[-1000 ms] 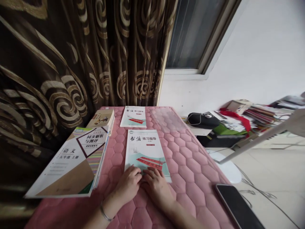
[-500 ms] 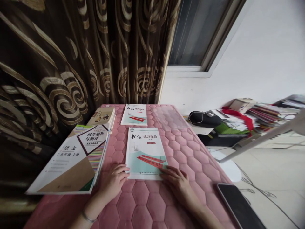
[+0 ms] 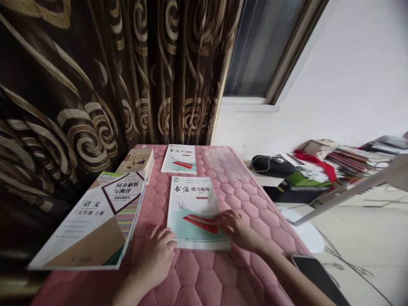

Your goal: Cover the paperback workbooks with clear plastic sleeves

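Left hand (image 3: 159, 251): fingers half-curled at the near-left edge of the front workbook (image 3: 191, 212). Right hand (image 3: 235, 228): fingers bent over its right edge. Grip cannot be confirmed for either (thumbs unclear). Workbook lies flat on the pink quilted cover (image 3: 204, 272); presumably light, flexible, slick; hold opposite edges. Beyond, right: black pouch (image 3: 270, 165), contents not visible.

Both hands (image 3: 158, 251) (image 3: 236, 228) apart, palm-down

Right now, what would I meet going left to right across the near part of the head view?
White-and-brown rectangular paper workbook → left hand → nearer white-and-teal paper book → right hand → flat, dark rectangular phone.
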Demonstrator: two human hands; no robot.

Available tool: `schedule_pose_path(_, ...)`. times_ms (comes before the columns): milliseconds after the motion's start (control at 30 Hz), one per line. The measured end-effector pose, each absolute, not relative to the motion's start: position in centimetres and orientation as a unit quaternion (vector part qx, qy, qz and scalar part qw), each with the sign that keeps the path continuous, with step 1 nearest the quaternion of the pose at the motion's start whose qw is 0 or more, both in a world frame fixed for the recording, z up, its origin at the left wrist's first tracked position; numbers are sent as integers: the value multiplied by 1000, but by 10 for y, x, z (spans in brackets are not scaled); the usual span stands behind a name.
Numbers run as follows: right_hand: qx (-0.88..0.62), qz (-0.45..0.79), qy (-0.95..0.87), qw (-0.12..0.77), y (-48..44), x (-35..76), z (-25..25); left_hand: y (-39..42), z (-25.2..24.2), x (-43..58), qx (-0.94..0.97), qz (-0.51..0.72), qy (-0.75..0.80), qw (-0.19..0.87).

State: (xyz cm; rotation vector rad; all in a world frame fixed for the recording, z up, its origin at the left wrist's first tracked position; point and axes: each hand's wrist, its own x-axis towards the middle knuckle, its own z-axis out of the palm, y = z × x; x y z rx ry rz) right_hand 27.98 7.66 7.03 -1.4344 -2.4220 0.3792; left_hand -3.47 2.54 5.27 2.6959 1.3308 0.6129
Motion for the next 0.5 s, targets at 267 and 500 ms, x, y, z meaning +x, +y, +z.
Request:
schedule_pose_path(267,-585,65,-808,-19,224,217,94,28,52,21,917,108,377,-69)
schedule_pose_path(500,-633,74,-769,-39,274,198,82,31,37,17,910,151,353,-160)
